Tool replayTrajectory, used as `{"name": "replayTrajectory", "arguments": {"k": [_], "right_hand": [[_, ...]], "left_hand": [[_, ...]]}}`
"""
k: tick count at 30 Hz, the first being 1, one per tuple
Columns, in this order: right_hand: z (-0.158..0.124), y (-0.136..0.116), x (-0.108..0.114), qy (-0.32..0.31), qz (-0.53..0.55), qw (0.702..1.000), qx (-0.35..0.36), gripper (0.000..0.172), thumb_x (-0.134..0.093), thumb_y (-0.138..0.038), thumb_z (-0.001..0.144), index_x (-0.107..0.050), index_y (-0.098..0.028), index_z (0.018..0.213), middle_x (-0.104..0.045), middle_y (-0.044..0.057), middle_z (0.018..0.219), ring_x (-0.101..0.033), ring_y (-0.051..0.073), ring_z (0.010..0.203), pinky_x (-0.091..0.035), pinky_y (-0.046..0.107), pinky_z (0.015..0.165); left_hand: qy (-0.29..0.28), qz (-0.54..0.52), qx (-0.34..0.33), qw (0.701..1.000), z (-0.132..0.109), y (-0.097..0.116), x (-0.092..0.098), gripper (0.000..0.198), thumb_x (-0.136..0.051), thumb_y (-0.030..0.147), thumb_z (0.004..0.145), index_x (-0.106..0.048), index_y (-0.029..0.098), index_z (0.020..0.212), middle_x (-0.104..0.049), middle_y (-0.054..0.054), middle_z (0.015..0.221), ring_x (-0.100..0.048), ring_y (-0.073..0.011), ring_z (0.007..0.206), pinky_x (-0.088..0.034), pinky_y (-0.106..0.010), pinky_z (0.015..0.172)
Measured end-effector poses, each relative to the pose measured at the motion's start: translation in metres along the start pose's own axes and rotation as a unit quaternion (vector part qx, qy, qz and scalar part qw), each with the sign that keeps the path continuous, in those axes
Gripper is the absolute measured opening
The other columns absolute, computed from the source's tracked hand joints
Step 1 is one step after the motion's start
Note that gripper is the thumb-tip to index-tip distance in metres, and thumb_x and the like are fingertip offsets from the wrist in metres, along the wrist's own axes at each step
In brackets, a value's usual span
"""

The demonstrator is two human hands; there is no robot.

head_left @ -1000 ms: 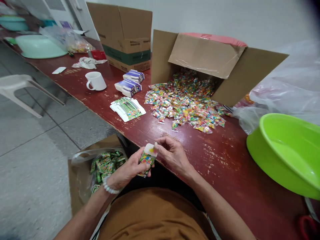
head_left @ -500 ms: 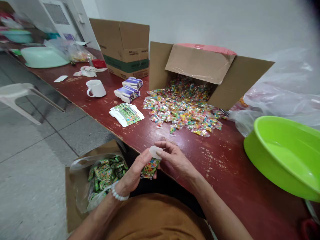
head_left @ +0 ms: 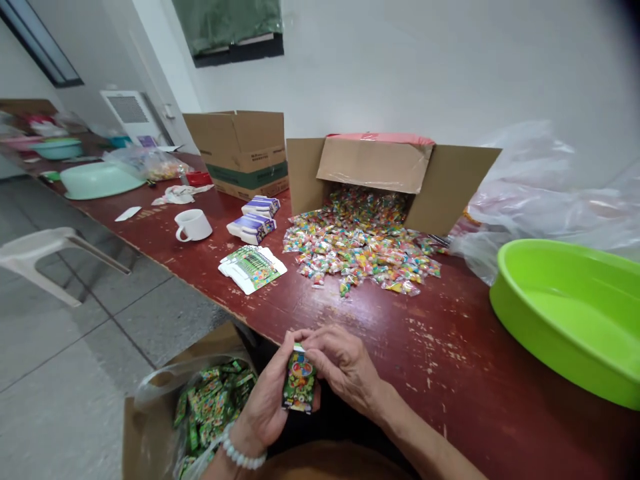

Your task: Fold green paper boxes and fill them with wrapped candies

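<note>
My left hand [head_left: 267, 400] is wrapped round a small green printed carton [head_left: 299, 385], held upright at the near edge of the red table [head_left: 450, 373]. My right hand [head_left: 345, 365] pinches the carton's top flap down with its fingertips. Beyond my hands a heap of small colourful wrapped sweets [head_left: 360, 250] spills out of a cardboard box lying on its side [head_left: 373, 163]. A stack of flat green cartons [head_left: 253, 267] lies to the left of the heap.
A bag-lined box [head_left: 150, 427] of filled green cartons stands on the floor at my left. A lime-green basin [head_left: 570, 317], clear plastic bags [head_left: 540, 193], purple cartons [head_left: 253, 223], a white mug [head_left: 194, 225], a closed cardboard box [head_left: 240, 150], a pale green basin [head_left: 100, 180] and a white chair [head_left: 35, 257] are around.
The carton's white top flap stood open and is now pressed down under my right fingers. Both hands with the carton have sunk lower in view as my head tipped up.
</note>
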State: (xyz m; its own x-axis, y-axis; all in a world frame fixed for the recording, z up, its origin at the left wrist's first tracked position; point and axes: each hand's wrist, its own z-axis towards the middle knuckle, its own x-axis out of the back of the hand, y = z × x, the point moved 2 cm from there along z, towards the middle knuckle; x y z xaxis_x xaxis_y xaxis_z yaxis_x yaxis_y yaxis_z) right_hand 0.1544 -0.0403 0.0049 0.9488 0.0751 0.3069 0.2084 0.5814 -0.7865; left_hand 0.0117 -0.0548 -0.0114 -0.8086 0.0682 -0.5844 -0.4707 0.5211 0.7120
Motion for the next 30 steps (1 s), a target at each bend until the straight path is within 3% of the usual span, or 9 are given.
{"name": "replayTrajectory", "arguments": {"k": [2,5,8,13,18,21,26,28,30], "right_hand": [[0.000,0.003,-0.002,-0.002,0.055,0.995,-0.082,0.013,-0.061,-0.021,0.091,-0.073,-0.020,0.085,-0.074,0.005,0.089,-0.068,0.017,0.083,-0.053,0.029,0.077],[0.001,0.009,-0.006,-0.003,0.168,0.956,-0.241,0.009,-0.069,-0.025,0.083,-0.070,-0.017,0.077,-0.071,0.002,0.073,-0.061,0.012,0.057,-0.050,0.022,0.053],[0.004,0.010,-0.007,-0.015,0.264,0.915,-0.303,0.019,-0.071,-0.030,0.080,-0.063,-0.016,0.070,-0.072,0.003,0.079,-0.056,0.009,0.048,-0.047,0.021,0.043],[0.003,0.006,0.001,-0.042,0.206,0.943,-0.258,0.021,-0.067,-0.035,0.086,-0.065,-0.017,0.074,-0.071,0.004,0.090,-0.057,0.009,0.051,-0.049,0.022,0.045],[-0.012,0.011,-0.004,-0.074,0.071,0.987,-0.122,0.018,-0.072,-0.033,0.085,-0.070,-0.023,0.100,-0.069,0.006,0.105,-0.065,0.021,0.097,-0.054,0.034,0.082],[-0.018,0.019,-0.015,-0.104,0.060,0.984,-0.129,0.033,-0.074,-0.031,0.083,-0.064,-0.025,0.114,-0.063,0.008,0.118,-0.063,0.020,0.099,-0.054,0.034,0.083],[-0.018,0.037,-0.014,-0.091,0.048,0.975,-0.195,0.046,-0.074,-0.039,0.081,-0.060,-0.025,0.123,-0.058,0.010,0.125,-0.063,0.021,0.099,-0.055,0.035,0.083],[-0.019,0.050,-0.004,-0.053,0.040,0.964,-0.256,0.051,-0.071,-0.040,0.082,-0.055,-0.024,0.128,-0.065,0.007,0.106,-0.064,0.018,0.085,-0.054,0.034,0.076],[-0.021,0.062,0.008,-0.017,0.041,0.957,-0.286,0.047,-0.069,-0.041,0.082,-0.057,-0.022,0.124,-0.067,0.005,0.096,-0.065,0.019,0.083,-0.054,0.034,0.076]], "left_hand": [[0.018,0.016,-0.017,1.000,0.001,0.002,-0.003,0.046,-0.060,0.055,0.090,-0.062,0.019,0.118,-0.067,-0.003,0.075,-0.060,-0.0144,0.049,-0.052,-0.025,0.042],[0.035,0.050,-0.033,0.998,0.003,0.003,-0.006,0.055,-0.054,0.059,0.092,-0.062,0.016,0.126,-0.071,-0.006,0.078,-0.061,-0.0143,0.049,-0.051,-0.024,0.043],[0.014,0.059,-0.031,0.998,0.006,0.001,-0.005,0.061,-0.048,0.061,0.094,-0.060,0.016,0.132,-0.072,-0.008,0.078,-0.062,-0.0155,0.049,-0.050,-0.023,0.042],[0.005,0.039,-0.003,0.999,0.007,0.002,0.001,0.057,-0.049,0.057,0.094,-0.063,0.015,0.131,-0.074,-0.010,0.079,-0.064,-0.0174,0.049,-0.052,-0.026,0.041],[0.013,-0.006,0.020,1.000,0.011,0.003,0.001,0.039,-0.061,0.036,0.088,-0.068,0.019,0.122,-0.074,-0.008,0.100,-0.063,-0.0133,0.047,-0.051,-0.025,0.038],[0.042,-0.014,-0.009,0.999,0.015,0.000,0.008,0.034,-0.063,0.033,0.084,-0.070,0.017,0.114,-0.074,-0.007,0.097,-0.066,-0.0145,0.057,-0.053,-0.023,0.044],[0.158,0.118,-0.121,0.973,0.001,0.015,0.064,0.048,-0.058,0.047,0.083,-0.066,0.016,0.119,-0.069,-0.003,0.073,-0.061,-0.0150,0.047,-0.048,-0.025,0.044],[0.227,0.214,-0.153,0.938,-0.012,0.025,0.102,0.057,-0.053,0.055,0.084,-0.064,0.015,0.124,-0.071,-0.004,0.078,-0.064,-0.0175,0.053,-0.050,-0.028,0.049],[0.290,0.364,-0.163,0.870,-0.025,0.033,0.142,0.065,-0.048,0.063,0.084,-0.066,0.014,0.122,-0.074,-0.009,0.091,-0.069,-0.0220,0.074,-0.055,-0.032,0.064]]}}
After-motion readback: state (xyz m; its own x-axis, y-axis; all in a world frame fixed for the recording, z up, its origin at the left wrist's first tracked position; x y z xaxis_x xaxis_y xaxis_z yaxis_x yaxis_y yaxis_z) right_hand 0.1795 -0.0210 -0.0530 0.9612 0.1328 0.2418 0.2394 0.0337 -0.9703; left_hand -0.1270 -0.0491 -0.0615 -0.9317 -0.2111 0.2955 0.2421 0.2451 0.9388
